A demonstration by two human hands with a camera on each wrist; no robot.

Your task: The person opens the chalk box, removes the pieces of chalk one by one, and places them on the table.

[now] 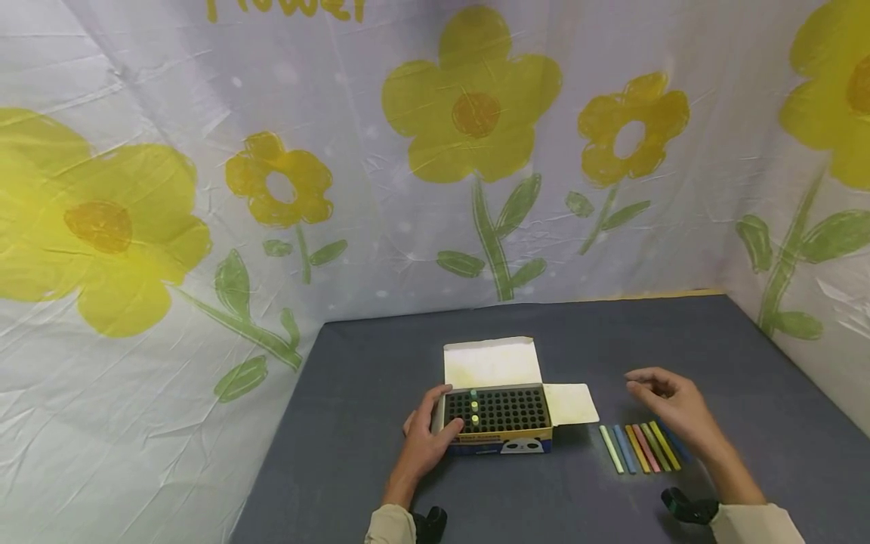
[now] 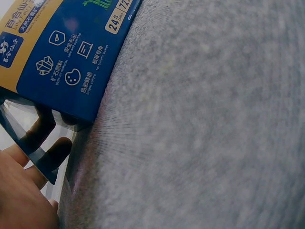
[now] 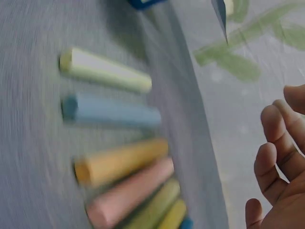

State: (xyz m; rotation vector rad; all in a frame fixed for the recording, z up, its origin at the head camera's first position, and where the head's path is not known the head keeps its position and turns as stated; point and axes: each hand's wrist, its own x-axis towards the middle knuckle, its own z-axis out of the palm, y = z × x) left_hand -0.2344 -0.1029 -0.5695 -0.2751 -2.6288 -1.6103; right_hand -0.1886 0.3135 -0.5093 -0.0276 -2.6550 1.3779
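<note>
In the head view, the left hand (image 1: 428, 442) grips the left end of the box (image 1: 489, 440), thumb on the near edge. The box stands on the dark surface (image 1: 530, 495), its lid (image 1: 492, 363) tipped back and a flap (image 1: 571, 404) out to the right. Three chalks (image 1: 474, 406) stand in one column of its holes, near the left end. To the right lies a row of sticks: whitish (image 1: 611, 449), blue (image 1: 624, 449), orange (image 1: 637, 449), pink (image 1: 648, 448), olive (image 1: 655, 446), yellow (image 1: 665, 446) and, partly hidden by the right hand (image 1: 683, 412), dark blue. That hand is raised, fingers loosely bent, holding nothing. A flower-printed cloth (image 1: 408, 227) hangs behind.

In the left wrist view, the box's blue and yellow printed side fills the upper left; the left hand's fingers are at its end, beside a loose flap, exact contact unclear.

In the right wrist view, the sticks are blurred. The right hand, at the right edge, has fingers slightly bent and partly spread, apart from the sticks.
</note>
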